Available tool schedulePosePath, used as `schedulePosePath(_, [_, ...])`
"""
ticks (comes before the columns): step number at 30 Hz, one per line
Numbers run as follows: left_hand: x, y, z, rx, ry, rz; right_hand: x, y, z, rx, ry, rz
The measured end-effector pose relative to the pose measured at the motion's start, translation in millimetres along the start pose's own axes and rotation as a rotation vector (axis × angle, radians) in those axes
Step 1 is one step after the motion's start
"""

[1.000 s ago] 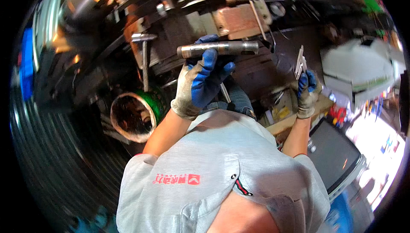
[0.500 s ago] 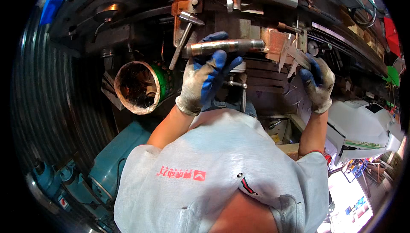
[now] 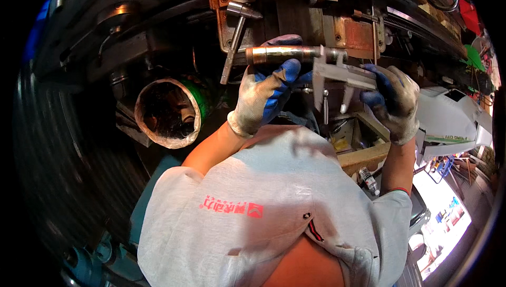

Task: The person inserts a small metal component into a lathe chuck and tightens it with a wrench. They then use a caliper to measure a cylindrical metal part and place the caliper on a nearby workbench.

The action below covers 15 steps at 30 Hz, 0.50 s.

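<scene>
Head view: dark machine body (image 3: 158, 39) fills the upper frame, with a green-rimmed round opening (image 3: 167, 112) at left. Below it, a wooden shelf (image 3: 366, 156) sits at right. Left hand (image 3: 266, 95), gloved, is closed around a metal cylinder (image 3: 287, 55) held level against the machine. Right hand (image 3: 392, 100), gloved, grips a caliper (image 3: 340, 76) whose jaws sit at the cylinder's right end. A lever handle (image 3: 234, 42) hangs just left of the cylinder.

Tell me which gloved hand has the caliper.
The right hand holds the grey caliper, its jaws set against the end of the metal bar. The left hand grips that metal bar instead.
</scene>
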State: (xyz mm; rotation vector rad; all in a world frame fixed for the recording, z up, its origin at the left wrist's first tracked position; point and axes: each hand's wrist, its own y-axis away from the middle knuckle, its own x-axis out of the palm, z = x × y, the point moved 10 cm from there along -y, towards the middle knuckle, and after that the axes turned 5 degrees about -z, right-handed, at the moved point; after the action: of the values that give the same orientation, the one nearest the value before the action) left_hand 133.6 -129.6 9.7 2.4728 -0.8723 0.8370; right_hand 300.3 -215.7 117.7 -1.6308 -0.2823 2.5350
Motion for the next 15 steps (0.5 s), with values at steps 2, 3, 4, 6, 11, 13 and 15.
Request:
schedulePosePath(2, [-7, 6, 11, -0.068, 0.399, 0.077, -7, -7, 14, -0.016, -0.138, -0.093])
schedulePosePath(3, [-9, 8, 16, -0.114, 0.564, 0.122, -13, -10, 20, -0.017, -0.206, -0.140])
schedulePosePath(4, [-12, 11, 21, -0.164, 0.722, 0.162, -17, -18, 19, -0.008, -0.082, -0.107])
schedulePosePath(6, [-14, 18, 30, -0.296, 1.015, 0.174, -14, -27, 4, 0.172, 0.044, -0.104])
schedulePosePath(11, [-35, 23, 34, -0.252, 0.430, -0.065, 8, -30, 8, 0.176, -0.145, -0.042])
schedulePosePath(13, [-35, 20, 21, -0.180, 0.238, -0.046, 14, -31, 24, 0.161, -0.266, 0.041])
schedulePosePath(15, [-14, 11, -1, -0.071, 0.321, -0.027, 16, -27, 43, 0.096, -0.287, 0.127])
